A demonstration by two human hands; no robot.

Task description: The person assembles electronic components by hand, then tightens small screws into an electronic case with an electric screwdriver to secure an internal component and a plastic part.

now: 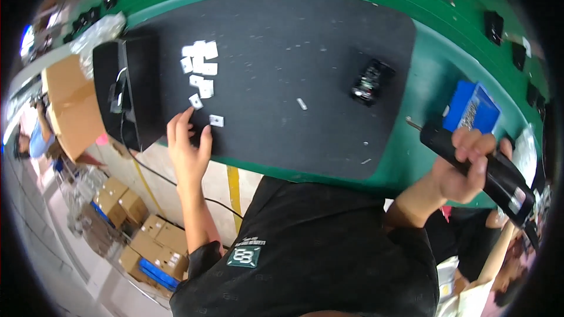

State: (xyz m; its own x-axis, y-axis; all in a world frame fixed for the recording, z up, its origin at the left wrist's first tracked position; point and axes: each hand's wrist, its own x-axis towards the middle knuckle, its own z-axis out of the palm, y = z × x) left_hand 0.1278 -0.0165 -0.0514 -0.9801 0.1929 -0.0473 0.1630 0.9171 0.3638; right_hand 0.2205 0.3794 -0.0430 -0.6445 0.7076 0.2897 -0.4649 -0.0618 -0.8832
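My right hand is wrapped round a black electric screwdriver at the right, and its thin bit points toward the mat. My left hand is over the mat's near left edge with its thumb and fingers apart. A fingertip is at or just short of a small white square piece; whether they touch I cannot tell. Another white piece with a dark centre lies beside the thumb. Farther off is a loose cluster of similar white pieces. A small black device with shiny parts rests on the mat's right side.
The dark mat covers much of the green table, with a small pale strip on it. A black bin-like case stands left; a blue box is right. Black devices line the green far surface. Cartons and other people are around.
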